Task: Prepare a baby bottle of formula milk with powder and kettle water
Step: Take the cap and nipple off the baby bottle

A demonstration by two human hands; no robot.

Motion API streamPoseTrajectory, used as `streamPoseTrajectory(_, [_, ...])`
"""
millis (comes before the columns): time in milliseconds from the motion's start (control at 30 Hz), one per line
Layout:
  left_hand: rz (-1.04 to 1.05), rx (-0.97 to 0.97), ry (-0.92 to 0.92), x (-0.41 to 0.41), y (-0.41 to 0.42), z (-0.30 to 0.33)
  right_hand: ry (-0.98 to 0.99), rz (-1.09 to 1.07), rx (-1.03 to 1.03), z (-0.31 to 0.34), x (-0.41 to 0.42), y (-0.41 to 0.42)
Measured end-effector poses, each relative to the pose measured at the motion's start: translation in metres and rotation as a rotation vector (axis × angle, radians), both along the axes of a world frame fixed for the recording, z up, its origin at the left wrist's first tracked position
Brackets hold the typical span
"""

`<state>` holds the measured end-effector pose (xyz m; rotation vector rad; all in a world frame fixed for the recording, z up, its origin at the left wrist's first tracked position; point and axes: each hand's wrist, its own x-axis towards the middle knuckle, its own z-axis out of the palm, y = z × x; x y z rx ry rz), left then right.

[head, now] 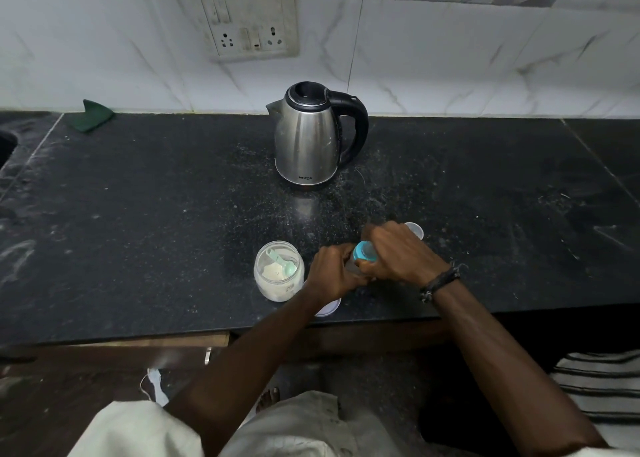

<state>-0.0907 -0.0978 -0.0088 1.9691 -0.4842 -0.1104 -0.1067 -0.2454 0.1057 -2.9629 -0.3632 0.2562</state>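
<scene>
On a black speckled stone counter (pixel 138 214), dusted with pale powder and smears, the work sits near the front edge. Surface is matte, scratched, with a glossy patch just in front of the kettle.

Kettle (pixel 313 134): brushed stainless steel, tapered body, short spout pointing left, black plastic lid and loop handle on the right. Stands upright, far centre, well apart from the hands.

Powder jar (pixel 278 271): clear, rounded, open at the top, partly filled with off-white powder. A pale green plastic scoop (pixel 282 261) lies tilted inside, bowl down on the powder. Jar stands just left of the left hand.

Baby bottle (pixel 363 252): tilted, mostly covered by both hands; only a turquoise ring and a bit of clear material show between them. Contents cannot be told.

Left hand (pixel 334 273): fingers curled tight around the bottle's lower part. Right hand (pixel 401 254): clasped over the top end at the turquoise ring; dark braided band on the wrist.

Small clear plastic cap (pixel 414 229) rests on the counter just beyond the right hand. A white round lid (pixel 329 309) shows partly under the left forearm at the counter edge.

Far left, a dark green folded cloth (pixel 93 115) leans at the white marble-veined wall tiles. A grimy switch and socket plate (pixel 247 18) is mounted above the kettle.
</scene>
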Motion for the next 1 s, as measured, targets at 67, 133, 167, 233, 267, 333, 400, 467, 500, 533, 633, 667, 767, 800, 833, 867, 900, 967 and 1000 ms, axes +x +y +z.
streamPoseTrajectory(67, [0.0,0.007,-0.007,0.001,0.0,-0.002,0.079,0.093,0.042,0.006,0.0,-0.003])
streamPoseTrajectory(133, [0.006,0.011,-0.025,0.001,0.001,-0.003,0.166,0.145,0.058,0.014,0.0,-0.003])
streamPoseTrajectory(167, [0.015,0.015,-0.035,0.001,0.001,-0.003,0.2,0.159,0.068,0.018,-0.001,-0.002])
streamPoseTrajectory(233, [0.026,0.039,-0.036,0.001,0.001,-0.001,0.189,0.162,0.138,0.023,-0.002,0.0])
streamPoseTrajectory(267, [0.025,0.054,-0.027,0.002,0.001,-0.001,0.135,0.117,0.165,0.024,-0.003,0.002])
streamPoseTrajectory(333, [0.025,0.071,0.006,0.001,0.0,0.0,-0.002,-0.043,0.045,0.023,-0.006,0.007])
streamPoseTrajectory(400, [0.039,0.093,0.041,0.001,0.0,-0.001,-0.068,-0.161,-0.19,0.017,-0.005,0.014])
streamPoseTrajectory(467, [0.058,0.118,0.061,0.001,0.0,-0.001,-0.101,-0.18,-0.243,0.009,-0.005,0.022])
streamPoseTrajectory(500, [0.06,0.115,0.058,0.0,0.0,0.0,-0.116,-0.171,-0.238,0.006,-0.004,0.024])
streamPoseTrajectory(533, [0.058,0.104,0.042,0.0,-0.001,0.002,-0.121,-0.151,-0.234,0.005,-0.003,0.025])
streamPoseTrajectory(633, [0.031,0.082,0.007,-0.001,0.001,0.006,-0.02,-0.094,-0.192,0.006,0.002,0.021])
streamPoseTrajectory(667, [0.022,0.089,0.019,-0.001,0.001,0.006,0.032,-0.059,-0.165,0.01,0.002,0.018])
streamPoseTrajectory(767, [0.01,0.109,0.048,-0.001,0.002,0.005,0.128,0.073,-0.064,0.021,0.002,0.011])
streamPoseTrajectory(800, [0.012,0.11,0.059,-0.001,0.002,0.006,0.144,0.091,-0.025,0.022,0.0,0.01])
streamPoseTrajectory(833, [0.012,0.11,0.062,-0.002,0.002,0.007,0.147,0.08,-0.005,0.022,-0.002,0.011])
streamPoseTrajectory(867, [0.01,0.106,0.059,-0.003,0.001,0.008,0.125,0.042,-0.018,0.021,-0.003,0.013])
streamPoseTrajectory(900, [0.014,0.103,0.059,-0.003,0.001,0.009,0.078,-0.012,-0.066,0.018,-0.005,0.014])
streamPoseTrajectory(967, [0.029,0.109,0.049,-0.003,0.001,0.01,-0.051,-0.104,-0.216,0.011,-0.005,0.017])
streamPoseTrajectory(1000, [0.033,0.112,0.04,-0.003,0.001,0.01,-0.095,-0.124,-0.269,0.009,-0.005,0.018])
